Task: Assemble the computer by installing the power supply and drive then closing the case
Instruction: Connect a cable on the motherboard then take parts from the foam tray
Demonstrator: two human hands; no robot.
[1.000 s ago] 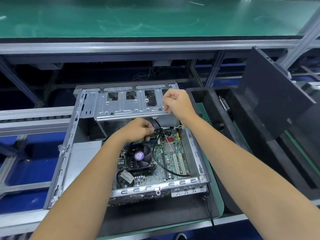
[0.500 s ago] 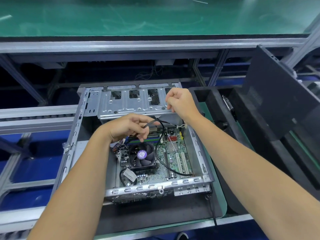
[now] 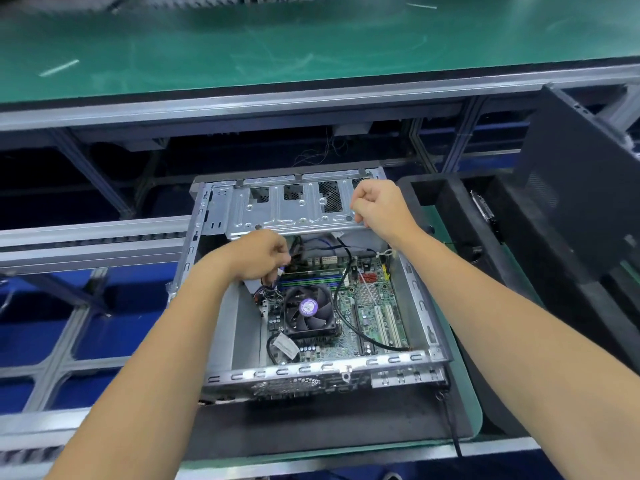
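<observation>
An open computer case (image 3: 420, 306) lies on its side in front of me, its motherboard (image 3: 374, 306) and black CPU fan (image 3: 310, 311) showing. A silver drive cage (image 3: 287, 209) is tilted up at the far side of the case. My right hand (image 3: 379, 207) grips the cage's front edge at its right end. Just under the cage's left part, my left hand (image 3: 258, 254) is curled round thin cables (image 3: 273, 280). A black cable (image 3: 346, 306) loops across the board.
The black side panel (image 3: 581, 188) leans on black foam holders (image 3: 485, 258) at the right. A green mat bench (image 3: 277, 46) runs across the back. Conveyor rails (image 3: 86, 237) and blue floor lie to the left.
My left hand has moved left and up under the cage, leaving the black cable loop it was pinching. My right hand stays on the cage edge.
</observation>
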